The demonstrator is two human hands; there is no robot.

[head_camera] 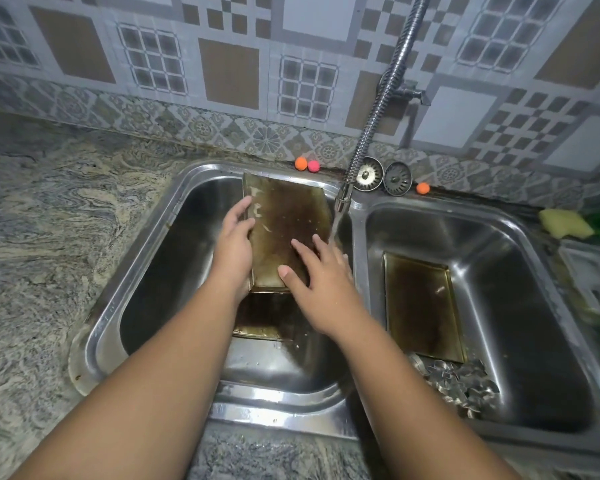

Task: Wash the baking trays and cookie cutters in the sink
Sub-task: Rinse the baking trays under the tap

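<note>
Steel is seen in the left basin (160,271), where a tilted baking tray (284,216) is gripped at its left edge by the left hand (234,247); a second tray (257,323) beneath is half hidden by the arms. The right hand (321,275) is pressed flat on that tray, fingers spread, under the water stream (335,226). In the right basin (520,271) a third tray (420,306) is laid flat beside blurred cookie cutters (461,379)

Two forearms are showing bare from the bottom edge of the frame up to the centre. The left hand (234,244) and right hand (321,282) are showing short nails, and the right one is glistening wet.
</note>
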